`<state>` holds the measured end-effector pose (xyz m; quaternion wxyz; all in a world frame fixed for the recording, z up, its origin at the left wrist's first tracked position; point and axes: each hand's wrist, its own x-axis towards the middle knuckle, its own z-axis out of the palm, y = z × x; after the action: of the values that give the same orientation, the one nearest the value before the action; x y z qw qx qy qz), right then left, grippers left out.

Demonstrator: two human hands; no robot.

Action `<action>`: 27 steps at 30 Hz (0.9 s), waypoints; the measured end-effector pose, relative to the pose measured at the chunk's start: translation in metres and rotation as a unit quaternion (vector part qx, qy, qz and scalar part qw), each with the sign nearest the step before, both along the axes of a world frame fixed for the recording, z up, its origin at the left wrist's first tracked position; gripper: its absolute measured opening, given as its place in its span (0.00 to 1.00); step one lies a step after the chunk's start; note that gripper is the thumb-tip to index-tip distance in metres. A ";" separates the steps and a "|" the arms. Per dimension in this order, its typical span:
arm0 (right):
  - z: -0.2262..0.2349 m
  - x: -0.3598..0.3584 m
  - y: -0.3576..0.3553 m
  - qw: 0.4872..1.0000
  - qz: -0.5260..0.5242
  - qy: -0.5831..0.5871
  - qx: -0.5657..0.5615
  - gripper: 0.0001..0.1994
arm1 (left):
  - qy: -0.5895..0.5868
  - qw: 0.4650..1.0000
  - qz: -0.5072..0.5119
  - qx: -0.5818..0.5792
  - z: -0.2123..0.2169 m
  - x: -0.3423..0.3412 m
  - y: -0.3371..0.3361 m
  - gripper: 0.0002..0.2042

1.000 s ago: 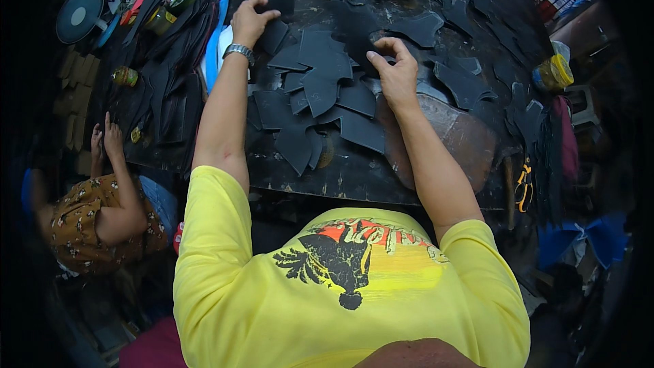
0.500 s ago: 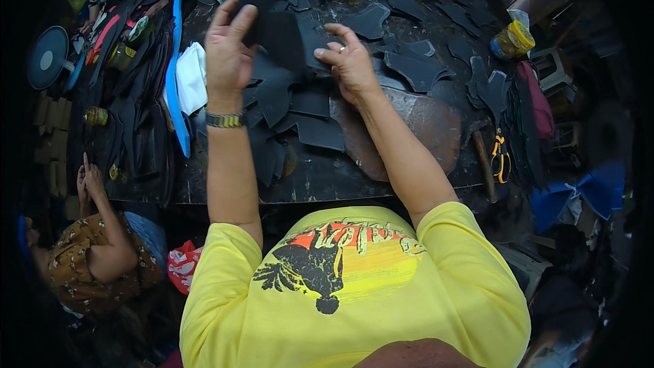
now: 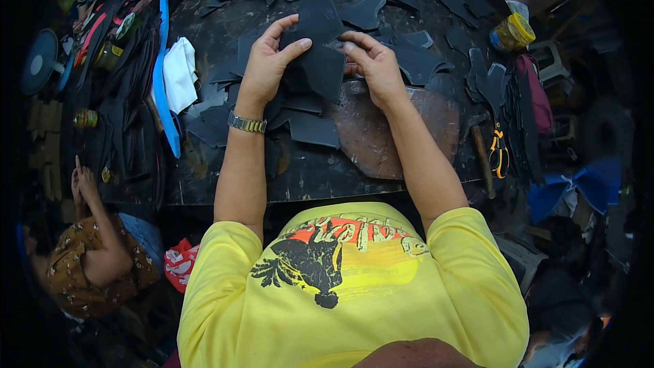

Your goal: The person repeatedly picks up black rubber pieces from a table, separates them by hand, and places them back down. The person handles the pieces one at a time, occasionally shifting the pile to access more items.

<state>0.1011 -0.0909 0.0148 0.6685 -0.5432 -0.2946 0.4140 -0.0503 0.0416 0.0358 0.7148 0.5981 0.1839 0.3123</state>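
I observe the right hand (image 3: 380,73) pinching a black piece (image 3: 320,24) above the table (image 3: 194,187), the left hand (image 3: 266,67) with thumb and forefinger parted at its edge (grip unclear), and lettering (image 3: 371,233) on the yellow shirt (image 3: 436,293).

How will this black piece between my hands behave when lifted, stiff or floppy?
The black piece is probably light, since it looks thin. It seems fairly stiff, though likely bendable: it looks nearly flat between the left hand and right hand.
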 end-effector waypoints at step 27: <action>-0.027 -0.020 0.014 0.987 -0.095 -0.057 0.118 0.26 | 0.113 0.985 0.026 0.131 -0.023 0.015 -0.020 0.25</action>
<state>0.0810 -0.0764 -0.0121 0.7463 -0.5089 -0.3258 0.2791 -0.0352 0.0220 0.0131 0.5967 0.7126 0.2366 0.2831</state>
